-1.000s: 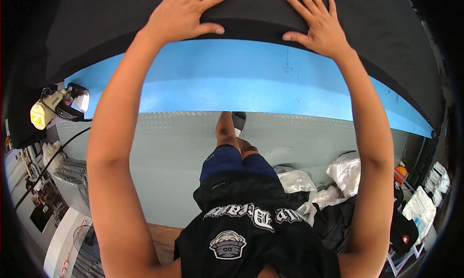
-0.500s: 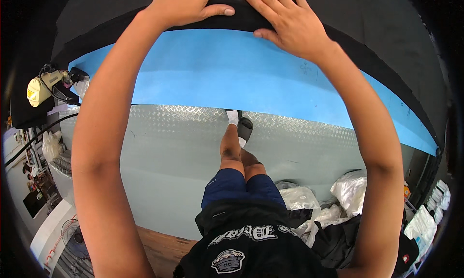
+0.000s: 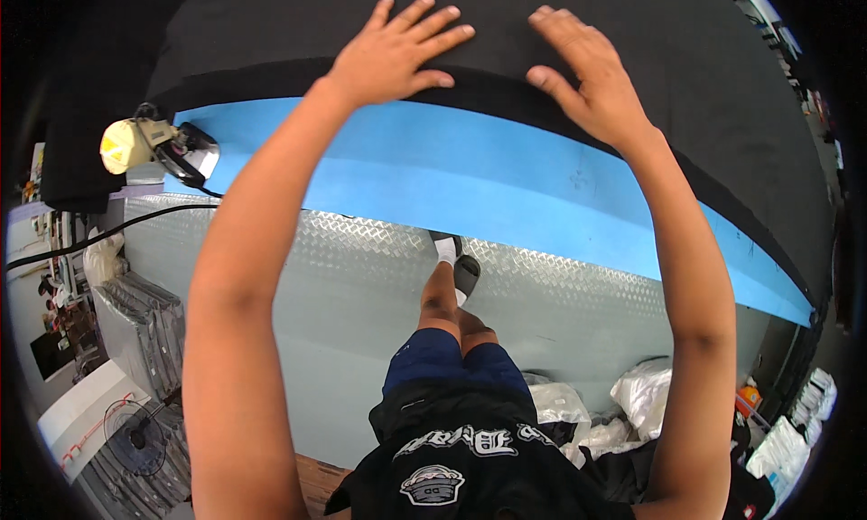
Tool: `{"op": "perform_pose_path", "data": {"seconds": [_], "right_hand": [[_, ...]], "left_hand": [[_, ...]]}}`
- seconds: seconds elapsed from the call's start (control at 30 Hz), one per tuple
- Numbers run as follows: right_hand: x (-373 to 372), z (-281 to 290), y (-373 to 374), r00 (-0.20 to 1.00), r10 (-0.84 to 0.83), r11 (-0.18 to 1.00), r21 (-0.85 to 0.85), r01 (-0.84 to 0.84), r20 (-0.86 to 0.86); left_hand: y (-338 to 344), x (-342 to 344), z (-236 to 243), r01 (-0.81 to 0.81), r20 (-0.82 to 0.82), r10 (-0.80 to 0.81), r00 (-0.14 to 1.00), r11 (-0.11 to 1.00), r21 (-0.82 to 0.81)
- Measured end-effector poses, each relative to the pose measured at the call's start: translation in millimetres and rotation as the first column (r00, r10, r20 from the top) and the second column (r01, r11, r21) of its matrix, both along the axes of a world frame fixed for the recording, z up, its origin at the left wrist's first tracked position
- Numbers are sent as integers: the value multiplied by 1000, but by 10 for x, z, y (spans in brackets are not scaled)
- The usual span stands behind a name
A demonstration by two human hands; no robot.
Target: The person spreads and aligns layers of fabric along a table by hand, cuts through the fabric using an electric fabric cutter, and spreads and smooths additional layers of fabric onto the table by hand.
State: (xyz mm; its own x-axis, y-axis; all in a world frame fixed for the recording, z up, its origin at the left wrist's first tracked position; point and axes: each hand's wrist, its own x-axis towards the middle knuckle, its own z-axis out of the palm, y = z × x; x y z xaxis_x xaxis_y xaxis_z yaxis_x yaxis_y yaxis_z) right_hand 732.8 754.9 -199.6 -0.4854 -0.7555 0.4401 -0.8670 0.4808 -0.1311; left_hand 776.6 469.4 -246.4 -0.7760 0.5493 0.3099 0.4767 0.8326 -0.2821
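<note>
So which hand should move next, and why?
Perhaps the right hand should spread out flat on the black fabric. The left hand lies palm down there, fingers spread, but the right one looks tilted, its fingers close together, so it would probably press less evenly.

Room btwn L fingers [image 3: 445, 43], R fingers [image 3: 567, 37]; ylw tool [image 3: 126, 147] blks L.

A blue surface [image 3: 452, 172] is stretching across a grey floor [image 3: 352, 339], whose tread pattern is catching bright light along the blue edge. At lower left, a fan [image 3: 137, 439] is showing near grey stacks [image 3: 140, 330]; pale plastic bags [image 3: 643, 398] are lying at right, and brown wood [image 3: 318, 477] is peeking in at the bottom.
</note>
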Motion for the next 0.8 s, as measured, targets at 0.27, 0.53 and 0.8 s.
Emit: {"op": "perform_pose_path", "data": {"seconds": [0.27, 0.53, 0.8], "right_hand": [[206, -248, -200, 980, -197, 922, 335, 196, -32], [212, -118, -124, 963, -247, 903, 386, 189, 108], [258, 261, -1309, 875, -433, 896, -3, 444, 217]], "left_hand": [[59, 27, 62, 10, 110, -27, 994, 989, 145], [-1158, -894, 1590, -425, 734, -103, 672, 758, 495], [-5177, -371, 1447, -941, 788, 515, 339, 189, 281]]}}
